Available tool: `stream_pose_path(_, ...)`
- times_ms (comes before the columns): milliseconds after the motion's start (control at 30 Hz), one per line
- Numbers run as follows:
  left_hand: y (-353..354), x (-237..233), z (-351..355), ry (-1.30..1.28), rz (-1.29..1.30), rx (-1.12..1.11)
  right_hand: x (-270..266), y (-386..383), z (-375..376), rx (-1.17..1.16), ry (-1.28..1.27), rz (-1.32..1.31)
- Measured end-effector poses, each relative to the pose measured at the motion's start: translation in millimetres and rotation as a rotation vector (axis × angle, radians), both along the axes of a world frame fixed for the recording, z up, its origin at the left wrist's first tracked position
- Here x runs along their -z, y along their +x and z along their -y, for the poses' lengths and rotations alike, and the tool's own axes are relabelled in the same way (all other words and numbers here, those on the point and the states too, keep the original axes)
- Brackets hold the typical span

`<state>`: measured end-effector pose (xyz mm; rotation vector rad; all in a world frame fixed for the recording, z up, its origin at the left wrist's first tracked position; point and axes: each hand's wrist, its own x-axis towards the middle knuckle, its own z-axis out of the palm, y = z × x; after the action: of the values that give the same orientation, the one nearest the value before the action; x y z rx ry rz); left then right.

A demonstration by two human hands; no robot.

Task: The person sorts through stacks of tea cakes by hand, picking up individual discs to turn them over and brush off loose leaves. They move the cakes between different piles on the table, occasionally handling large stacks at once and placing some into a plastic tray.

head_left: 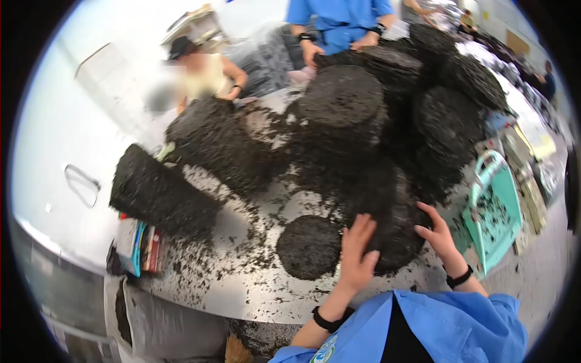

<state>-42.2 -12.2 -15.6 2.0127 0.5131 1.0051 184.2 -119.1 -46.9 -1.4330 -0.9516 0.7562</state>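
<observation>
My left hand [358, 253] is open, its fingers stretched out, at the left side of a dark pile of round flat cakes [396, 239] that look like dried seaweed. On the pile's right side rests my right hand [440, 235], fingers spread and thumb apart. The hands lie on either side of the pile, neither closed around it. Just left of my left hand, a single round dark cake [309, 247] lies flat on the table. Part of the pile is blurred, so its layers are hard to make out.
Tall dark stacks [342, 97] stand ahead, with a tilted stack [160, 190] at left. Dark crumbs cover the metal table [260, 302]. A turquoise dustpan [505, 212] lies at right. Two people work across the table, one in a blue shirt [342, 24].
</observation>
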Motion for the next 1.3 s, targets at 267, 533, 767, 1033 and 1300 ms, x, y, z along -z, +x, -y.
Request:
stream_pose_path(267,15.6,9.1,19.9,0.269,-0.392,0.041,67.7,17.6,5.4,0.088,0.034,-0.399)
stream_pose_path(533,30.4,12.6,30.3,0.328,-0.444,-0.079,52.6,11.7,2.5,-0.012,0.106,-0.504)
stream_pose_path(767,6.6,3.1,5.4,-0.045,0.015,-0.337,25.7,-2.3,3.9,0.161,-0.122,-0.267)
stream_pose_path(1033,-108.7,36.6,-59.8,-0.331,0.054,-0.908,26.3,2.5,6.1,0.064,-0.086,-0.195)
stream_pose_path(1300,4.0,21.6,27.7,0.37,-0.446,0.081,33.5,13.2,12.2,-0.002,0.031,-0.17)
